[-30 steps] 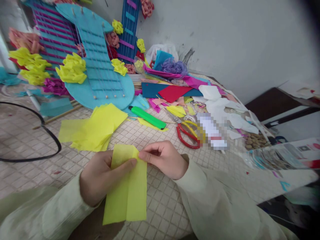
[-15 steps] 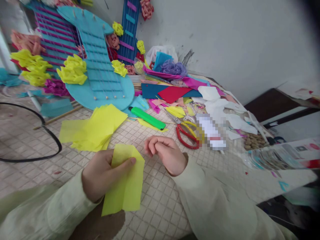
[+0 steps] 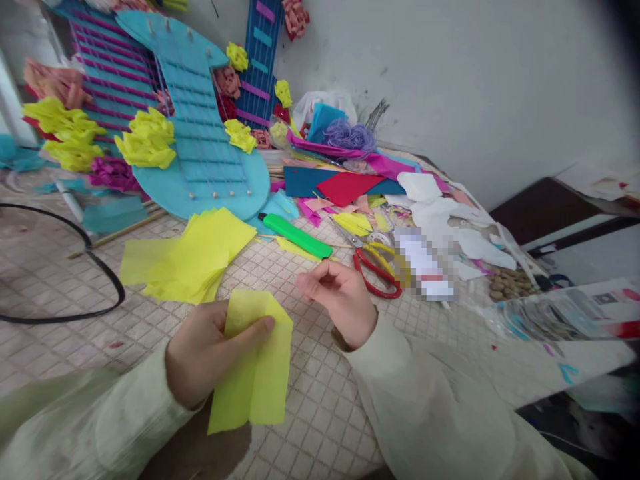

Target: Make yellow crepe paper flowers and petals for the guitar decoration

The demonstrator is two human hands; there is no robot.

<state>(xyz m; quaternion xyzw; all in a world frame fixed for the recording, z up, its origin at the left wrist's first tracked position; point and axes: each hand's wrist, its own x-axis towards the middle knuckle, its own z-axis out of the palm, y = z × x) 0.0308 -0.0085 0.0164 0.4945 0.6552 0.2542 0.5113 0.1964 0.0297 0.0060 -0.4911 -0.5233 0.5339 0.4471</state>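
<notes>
A creased yellow sheet of thin paper (image 3: 257, 373) is pinched in my left hand (image 3: 205, 347), thumb across its front and the other fingers behind. It hangs over the near part of the table, with a fold line running down it. To the right of the sheet and apart from it, my right hand (image 3: 340, 300) is raised with its fingers curled and the thumb against the index finger; nothing shows in it. A loose stack of similar yellow paper (image 3: 195, 253) lies beyond my left hand. A green cutter knife (image 3: 297, 237) and red-and-yellow-handled scissors (image 3: 377, 270) lie beyond my right hand.
A turquoise guitar-shaped craft (image 3: 205, 133) with yellow paper flowers (image 3: 147, 140) leans at the back left. Coloured paper scraps, purple yarn (image 3: 350, 135) and white scraps (image 3: 430, 213) crowd the back. A black cable (image 3: 107, 273) curves at left; pebbles (image 3: 510, 283) lie at right.
My right hand's fingers have drawn together, with the thumb now against the index finger. My left hand and the yellow sheet have barely shifted.
</notes>
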